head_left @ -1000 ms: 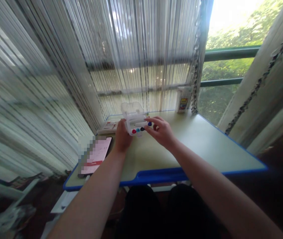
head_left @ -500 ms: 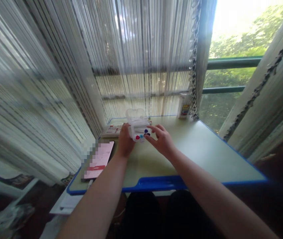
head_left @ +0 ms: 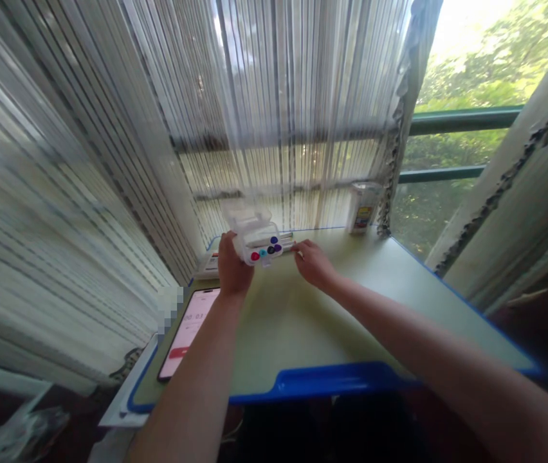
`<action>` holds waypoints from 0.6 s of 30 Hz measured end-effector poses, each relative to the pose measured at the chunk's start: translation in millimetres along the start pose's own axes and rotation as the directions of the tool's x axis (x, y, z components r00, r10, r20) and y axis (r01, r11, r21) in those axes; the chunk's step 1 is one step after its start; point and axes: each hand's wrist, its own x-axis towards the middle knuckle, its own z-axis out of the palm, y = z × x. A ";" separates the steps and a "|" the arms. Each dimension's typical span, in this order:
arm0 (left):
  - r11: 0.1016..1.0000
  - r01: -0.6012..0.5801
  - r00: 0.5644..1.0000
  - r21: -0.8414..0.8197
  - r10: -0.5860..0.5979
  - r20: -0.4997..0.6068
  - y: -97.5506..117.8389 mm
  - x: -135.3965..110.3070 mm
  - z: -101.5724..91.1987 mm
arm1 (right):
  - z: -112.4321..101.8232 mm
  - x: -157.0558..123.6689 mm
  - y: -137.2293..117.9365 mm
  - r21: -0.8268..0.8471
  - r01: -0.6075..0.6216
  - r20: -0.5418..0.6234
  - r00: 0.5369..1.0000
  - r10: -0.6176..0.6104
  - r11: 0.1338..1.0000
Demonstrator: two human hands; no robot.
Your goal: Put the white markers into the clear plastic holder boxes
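My left hand (head_left: 235,265) grips a clear plastic case (head_left: 239,247) from its left side, above the table. The case's lid (head_left: 242,212) is swung open at the back. Round coloured ends in red, light blue, dark blue, black and purple face me; they look like marker ends (head_left: 255,256). Just right of the case, my right hand (head_left: 313,262) has its thumb and fingers pinched together. Whatever is in that pinch is too small to make out. Slim pens or markers (head_left: 287,236) show behind the case, close to the right fingertips.
A phone (head_left: 191,331) with a pink screen lies at the table's left, partly behind my left forearm. A flat packet (head_left: 207,265) is behind my left hand. At the back right stands a clear container (head_left: 361,209) with a label. The table (head_left: 283,321) has a blue edge; curtains hang behind it.
My right hand has drawn away from the coloured ends to the right of the case, its fingers now closed together. The case in my left hand has shifted left and turned. The view has shifted slightly.
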 end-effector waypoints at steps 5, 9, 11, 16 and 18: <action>0.996 0.076 0.983 0.050 -0.066 -0.171 -16.4 -3.7 14.1 | 15.0 32.5 9.6 -0.296 0.130 0.262 0.964 -0.050 0.946; 0.984 0.165 0.967 0.062 -0.149 -0.205 -20.9 -16.8 24.9 | 27.6 35.4 12.6 -0.340 0.183 0.355 0.933 -0.055 0.922; 0.988 0.147 0.971 0.040 -0.136 -0.197 -18.4 -21.6 30.3 | 28.8 33.9 13.0 -0.362 0.217 0.365 0.928 -0.076 0.907; 0.996 0.079 0.991 -0.037 -0.083 -0.107 -10.1 -28.4 37.8 | 25.9 31.3 10.8 -0.395 0.204 0.339 0.939 -0.065 0.896; 0.996 0.071 0.994 -0.060 -0.076 -0.084 -9.4 -30.1 38.3 | 23.2 35.2 8.3 -0.377 0.203 0.382 0.923 -0.047 0.904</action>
